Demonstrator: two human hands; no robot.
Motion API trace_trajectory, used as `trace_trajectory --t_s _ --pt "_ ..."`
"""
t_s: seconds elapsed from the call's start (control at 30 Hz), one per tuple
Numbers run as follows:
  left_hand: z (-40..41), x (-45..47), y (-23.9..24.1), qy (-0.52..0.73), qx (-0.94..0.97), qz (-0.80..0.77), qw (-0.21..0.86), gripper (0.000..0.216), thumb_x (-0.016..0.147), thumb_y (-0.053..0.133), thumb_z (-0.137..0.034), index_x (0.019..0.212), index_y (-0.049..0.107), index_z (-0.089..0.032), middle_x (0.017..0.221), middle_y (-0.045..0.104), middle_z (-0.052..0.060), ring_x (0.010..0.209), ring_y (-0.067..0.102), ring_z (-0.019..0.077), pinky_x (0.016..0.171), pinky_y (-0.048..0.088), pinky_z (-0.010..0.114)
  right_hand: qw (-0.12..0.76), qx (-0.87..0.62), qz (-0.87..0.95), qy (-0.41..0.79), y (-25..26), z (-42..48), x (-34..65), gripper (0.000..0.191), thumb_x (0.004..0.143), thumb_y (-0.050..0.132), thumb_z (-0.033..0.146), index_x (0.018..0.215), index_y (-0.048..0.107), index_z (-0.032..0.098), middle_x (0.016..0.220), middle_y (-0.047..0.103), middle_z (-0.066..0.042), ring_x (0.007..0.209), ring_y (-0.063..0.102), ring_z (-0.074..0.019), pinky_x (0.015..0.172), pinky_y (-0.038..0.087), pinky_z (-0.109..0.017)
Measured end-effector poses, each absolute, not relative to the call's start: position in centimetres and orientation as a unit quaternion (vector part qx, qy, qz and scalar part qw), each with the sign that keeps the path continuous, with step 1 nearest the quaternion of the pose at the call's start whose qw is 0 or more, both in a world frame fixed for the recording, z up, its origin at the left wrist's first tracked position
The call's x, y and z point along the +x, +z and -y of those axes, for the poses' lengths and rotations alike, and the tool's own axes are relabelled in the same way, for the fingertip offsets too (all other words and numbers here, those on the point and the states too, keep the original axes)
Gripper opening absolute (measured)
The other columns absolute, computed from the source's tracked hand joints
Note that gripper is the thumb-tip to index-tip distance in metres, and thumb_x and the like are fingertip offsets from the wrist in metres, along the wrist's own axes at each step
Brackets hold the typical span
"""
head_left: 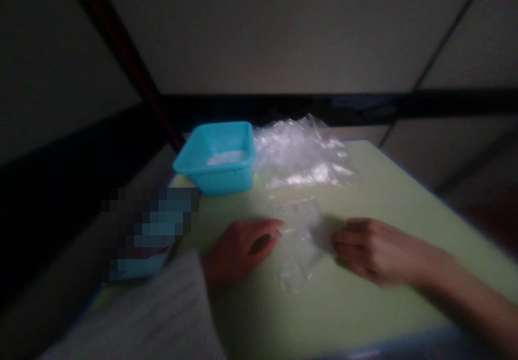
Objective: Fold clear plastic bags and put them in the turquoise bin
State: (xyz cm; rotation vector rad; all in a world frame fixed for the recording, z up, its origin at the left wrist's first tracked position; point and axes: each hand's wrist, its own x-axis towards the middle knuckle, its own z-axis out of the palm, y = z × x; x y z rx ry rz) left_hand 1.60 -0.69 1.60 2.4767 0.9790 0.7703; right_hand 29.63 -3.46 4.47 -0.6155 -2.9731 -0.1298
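Nearest at left, pale sleeve [162,317] reaching to the wrist of the left hand [245,249]. Fingers of that hand curled, dark gap inside the bend, tips close together by the left edge of a small clear plastic bag [297,238]; cannot tell whether gripping it. Bag flat and crinkled on the yellow-green table [404,203], between both hands. Just right of it, right hand [368,249] with bare forearm, fingers folded inward, blurred; cannot tell how tightly closed or whether holding plastic. Farther back, larger crumpled clear plastic [303,157], just right of a turquoise basin [226,182] with whitish contents [226,158].
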Motion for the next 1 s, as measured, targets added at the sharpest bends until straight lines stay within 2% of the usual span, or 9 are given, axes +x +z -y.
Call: trace_trajectory --t_s 0.17,0.4,0.47,0.53,0.6,0.73,0.87,1.0 --pt "0.8 1.7 1.9 0.237 0.867 -0.388 0.204 0.021 0.086 0.048 -0.024 0.099 0.064 -0.019 0.087 0.072 0.001 0.075 0.067 0.0137 0.068 0.048 0.022 0.084 -0.208 0.974 -0.028 4.7 3.3 30.1 0.026 0.094 0.035 0.016 0.079 0.056 0.017 0.069 0.055 -0.003 0.062 0.046 -0.0142 0.059 0.035 -0.031" --pt "0.9 1.8 2.1 0.224 0.873 -0.382 0.203 0.019 0.087 0.047 -0.024 0.091 0.065 -0.020 0.087 0.071 0.000 0.076 0.066 0.0141 0.069 0.046 0.023 0.110 -0.198 0.974 -0.017 4.4 2.3 29.9 0.030 0.096 0.036 0.016 0.075 0.058 0.016 0.075 0.057 -0.005 0.070 0.051 -0.0160 0.061 0.040 -0.031" --pt "0.8 1.8 2.0 0.230 0.873 -0.379 0.205 0.019 0.087 0.047 -0.023 0.091 0.065 -0.019 0.087 0.071 0.000 0.077 0.066 0.0142 0.069 0.045 0.023 0.119 -0.201 0.972 -0.012 4.1 1.9 29.9 0.028 0.095 0.038 0.017 0.076 0.058 0.016 0.083 0.060 -0.007 0.076 0.053 -0.0170 0.065 0.043 -0.032" --pt "0.7 1.7 1.9 0.238 0.867 -0.388 0.205 0.019 0.086 0.048 -0.024 0.092 0.065 -0.018 0.085 0.071 0.001 0.073 0.066 0.0141 0.068 0.045 0.023 0.119 -0.194 0.974 0.010 3.9 1.4 29.9 0.023 0.095 0.039 0.019 0.085 0.059 0.015 0.096 0.062 -0.009 0.086 0.055 -0.0186 0.074 0.046 -0.034" --pt "0.6 1.5 1.7 0.243 0.856 -0.410 0.200 0.021 0.086 0.048 -0.025 0.096 0.065 -0.018 0.079 0.071 0.001 0.067 0.065 0.0137 0.063 0.045 0.022 0.117 -0.195 0.973 0.050 3.7 1.0 30.0 0.022 0.095 0.038 0.021 0.096 0.058 0.014 0.100 0.062 -0.010 0.091 0.055 -0.0192 0.079 0.047 -0.036" --pt "0.4 1.4 1.6 0.252 0.839 -0.448 0.181 0.023 0.084 0.049 -0.025 0.099 0.065 -0.018 0.064 0.066 -0.001 0.058 0.060 0.0127 0.055 0.042 0.021 0.121 -0.257 0.950 0.129 3.6 0.6 30.2 0.023 0.096 0.036 0.025 0.098 0.056 0.015 0.087 0.062 -0.008 0.077 0.057 -0.0159 0.068 0.047 -0.030" --pt "0.2 1.5 1.7 0.270 0.818 -0.464 0.206 0.024 0.084 0.047 -0.024 0.098 0.064 -0.016 0.068 0.068 0.001 0.061 0.062 0.0140 0.057 0.044 0.022 0.146 -0.304 0.927 0.167 3.8 0.2 30.2 0.024 0.097 0.036 0.029 0.100 0.055 0.016 0.084 0.062 -0.007 0.072 0.058 -0.0150 0.064 0.045 -0.027" --pt "0.0 1.6 1.7 0.286 0.781 -0.479 0.279 0.025 0.084 0.044 -0.023 0.102 0.059 -0.015 0.069 0.067 0.002 0.064 0.064 0.0156 0.061 0.048 0.024 0.167 -0.350 0.897 0.213 4.5 -0.8 29.5 0.021 0.094 0.039 0.031 0.086 0.052 0.017 0.070 0.056 -0.001 0.060 0.052 -0.0126 0.055 0.041 -0.024"
